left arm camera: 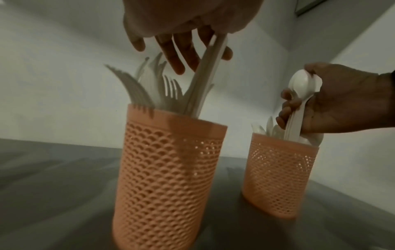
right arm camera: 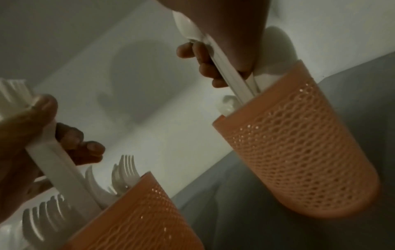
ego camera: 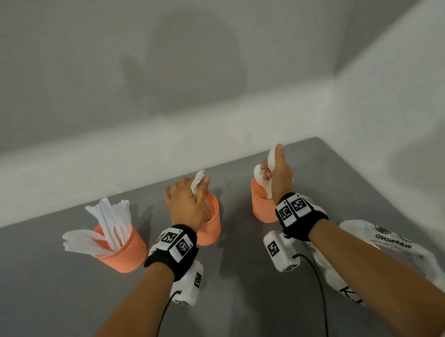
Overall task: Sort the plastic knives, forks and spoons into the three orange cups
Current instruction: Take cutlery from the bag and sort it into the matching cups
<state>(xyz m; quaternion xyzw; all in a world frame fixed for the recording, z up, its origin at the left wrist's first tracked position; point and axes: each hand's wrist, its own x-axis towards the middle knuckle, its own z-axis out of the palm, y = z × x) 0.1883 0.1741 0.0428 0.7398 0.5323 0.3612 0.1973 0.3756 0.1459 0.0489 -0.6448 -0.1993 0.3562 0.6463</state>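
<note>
Head view first: we see three orange cups on the grey worktop (ego camera: 65, 311). The left cup (ego camera: 122, 251) holds knives (ego camera: 111, 222). Our left hand (ego camera: 185, 203) grips a bundle of forks (ego camera: 198, 180) over the middle cup (ego camera: 211, 225), and our right hand (ego camera: 279, 174) grips spoons (ego camera: 261, 175) over the right cup (ego camera: 261, 205). A plastic bag (ego camera: 390, 243) lies beside the right arm. Left wrist view: fork handles enter the middle cup, among other forks. Right wrist view: curled fingers (right arm camera: 205, 67) hold spoon handles that reach inside the right cup.

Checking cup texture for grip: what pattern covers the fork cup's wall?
Fork cup: orange perforated scale-like lattice, clearest in the left wrist view.
</note>
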